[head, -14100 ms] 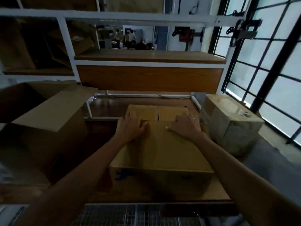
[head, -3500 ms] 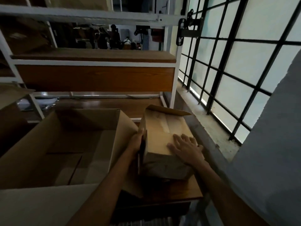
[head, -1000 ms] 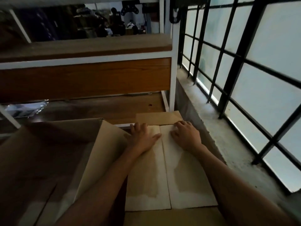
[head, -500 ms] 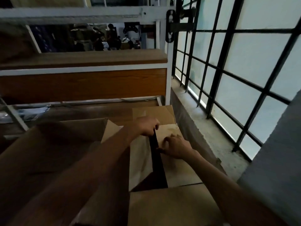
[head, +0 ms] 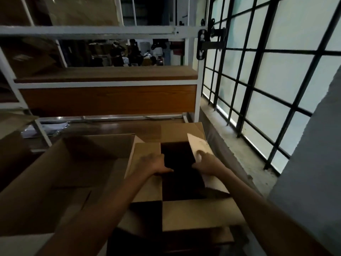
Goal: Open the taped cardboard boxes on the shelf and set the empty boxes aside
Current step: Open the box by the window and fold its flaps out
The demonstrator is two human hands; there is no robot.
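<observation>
A small cardboard box (head: 199, 213) stands on the wooden shelf at the lower middle, its top flaps spread and a dark opening between them. My left hand (head: 154, 162) grips the inner edge of the left flap (head: 145, 187). My right hand (head: 207, 163) holds the pale right flap (head: 200, 146), tilted up and outward. The far flap (head: 181, 131) and near flap lie folded outward. The inside of the box is too dark to see.
A large open cardboard box (head: 60, 183) sits directly left of the small one. A white metal rack with wooden shelves (head: 105, 74) stands behind. A barred window (head: 258, 80) and concrete sill (head: 238, 154) run along the right, with a grey wall (head: 310, 182) beside.
The narrow gap between the two top flaps has widened into a full opening. Both hands have pulled the flaps apart, left flap leftward and right flap up and to the right.
</observation>
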